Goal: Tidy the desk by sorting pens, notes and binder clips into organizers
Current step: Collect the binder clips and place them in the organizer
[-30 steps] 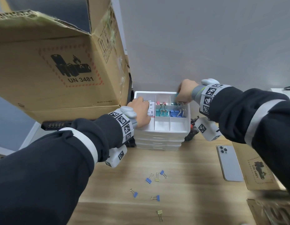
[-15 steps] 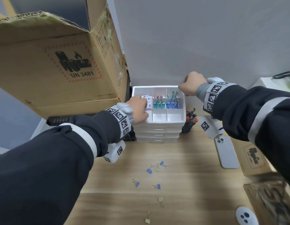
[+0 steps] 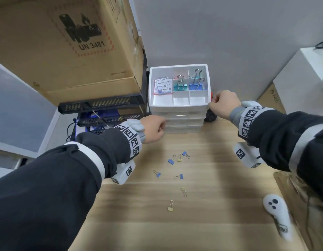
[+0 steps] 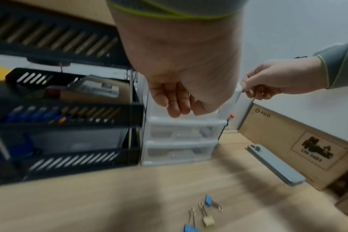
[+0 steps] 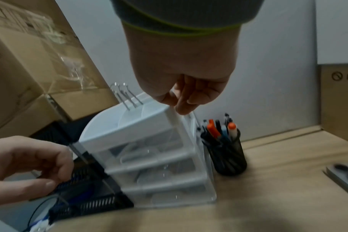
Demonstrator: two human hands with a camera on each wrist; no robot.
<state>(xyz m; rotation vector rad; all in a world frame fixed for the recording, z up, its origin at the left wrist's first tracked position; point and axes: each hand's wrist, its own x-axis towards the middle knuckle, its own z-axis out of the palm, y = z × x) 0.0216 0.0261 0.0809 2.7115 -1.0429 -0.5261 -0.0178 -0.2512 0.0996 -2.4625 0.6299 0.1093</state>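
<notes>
A white drawer organizer (image 3: 177,113) stands at the back of the wooden surface (image 3: 202,223), against the wall, with a black tiered tray rack (image 3: 102,105) just to its left and a big cardboard box (image 3: 66,42) resting on top of that rack. Its open top tray is split into compartments: a stack of notes (image 3: 163,86) lies in the left one, and larger binder clips, one teal (image 3: 180,86) and one blue (image 3: 196,86), stand upright in the middle ones.

The left hand (image 3: 154,130) is at the organizer's front left corner with its fingers curled; whether it actually grips the frame cannot be told. The right hand (image 3: 223,105) pinches the top tray's front right corner between thumb and fingers (the right wrist view shows this best).

Small binder clips (image 3: 178,157), blue and gold, lie scattered on the surface in front of the organizer, well apart from both hands. A black mesh pen cup (image 5: 224,150) full of pens stands just right of the organizer. A phone (image 4: 274,164) lies face down further right, near a white controller (image 3: 276,212).
</notes>
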